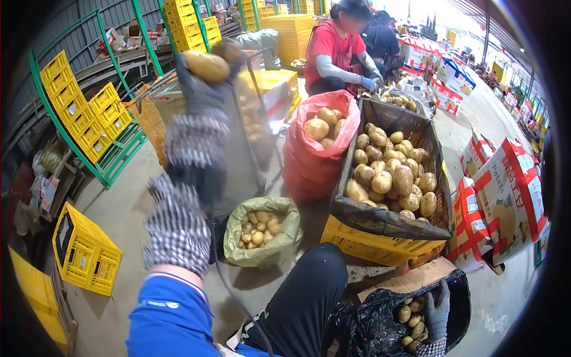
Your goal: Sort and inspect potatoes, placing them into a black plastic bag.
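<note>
My left hand [203,91], in a dark glove with a checked cuff, is raised over the mesh-sided frame on the left and blurred. It grips a large potato [207,66], with a second, darker potato [227,50] beside it. At the lower right, my right hand [437,310], in a grey glove, is inside a box lined with black plastic [374,312]. Its thumb and fingers are apart, next to several small potatoes [415,321]; no potato shows in its grasp. Between my hands stands a black-lined yellow crate [374,243] full of potatoes [392,174].
A red sack [308,156] and a green sack [263,252] hold potatoes. A person [334,58] crouches beyond the red sack. Printed cartons [504,201] lie at the right. Yellow crates [87,254] stand at the left, others on a green rack [116,165]. A cable [227,290] hangs before me.
</note>
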Tool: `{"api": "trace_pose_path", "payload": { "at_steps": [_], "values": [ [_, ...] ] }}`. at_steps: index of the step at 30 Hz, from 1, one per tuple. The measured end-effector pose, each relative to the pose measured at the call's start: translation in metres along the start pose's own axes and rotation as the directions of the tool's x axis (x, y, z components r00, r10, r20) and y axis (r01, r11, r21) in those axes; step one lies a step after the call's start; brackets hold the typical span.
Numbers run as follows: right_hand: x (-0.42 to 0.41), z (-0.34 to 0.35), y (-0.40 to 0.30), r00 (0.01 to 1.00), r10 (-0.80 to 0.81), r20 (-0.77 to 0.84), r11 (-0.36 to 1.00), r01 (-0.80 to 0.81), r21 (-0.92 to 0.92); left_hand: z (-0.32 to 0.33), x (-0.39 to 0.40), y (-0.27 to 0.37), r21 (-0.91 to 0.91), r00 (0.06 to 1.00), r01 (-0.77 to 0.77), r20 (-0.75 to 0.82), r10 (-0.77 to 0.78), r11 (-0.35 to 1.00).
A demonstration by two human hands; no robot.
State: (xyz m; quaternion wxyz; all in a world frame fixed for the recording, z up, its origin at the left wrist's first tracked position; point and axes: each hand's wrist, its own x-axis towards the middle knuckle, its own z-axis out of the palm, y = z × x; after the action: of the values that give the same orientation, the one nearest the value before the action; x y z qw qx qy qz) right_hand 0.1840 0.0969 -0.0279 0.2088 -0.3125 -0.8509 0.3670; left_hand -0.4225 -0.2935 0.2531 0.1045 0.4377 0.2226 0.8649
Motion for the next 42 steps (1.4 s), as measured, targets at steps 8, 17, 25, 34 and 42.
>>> {"api": "trace_pose_path", "payload": {
  "at_steps": [8, 17, 25, 34, 42],
  "values": [
    [-0.098, -0.027, 0.172, 0.929, 0.356, 0.107, 0.884, -0.297, -0.360, 0.053, -0.069, -0.084, 0.057, 0.807, 0.335, -0.532, -0.256, 0.940],
    [-0.113, -0.072, 0.247, 0.679, 0.697, -0.230, 0.504, -0.692, -0.517, 0.298, -0.344, -0.347, -0.191, -0.029, 0.978, 0.251, -0.968, -0.079],
    [-0.104, 0.007, 0.253, 0.410, 0.911, 0.054, 0.290, -0.540, -0.790, 0.297, -0.380, -0.395, -0.031, -0.152, 0.987, 0.123, -0.981, -0.157],
    [-0.097, -0.052, 0.023, 0.919, 0.305, 0.249, 0.806, -0.389, 0.447, 0.297, -0.401, -0.399, -0.156, -0.587, 0.688, 0.454, -0.670, -0.709],
    [-0.120, -0.025, -0.018, 0.970, 0.235, -0.063, 0.924, -0.203, 0.323, 0.297, -0.386, -0.373, -0.334, -0.175, 0.844, 0.569, -0.803, -0.420]
  ]
}}
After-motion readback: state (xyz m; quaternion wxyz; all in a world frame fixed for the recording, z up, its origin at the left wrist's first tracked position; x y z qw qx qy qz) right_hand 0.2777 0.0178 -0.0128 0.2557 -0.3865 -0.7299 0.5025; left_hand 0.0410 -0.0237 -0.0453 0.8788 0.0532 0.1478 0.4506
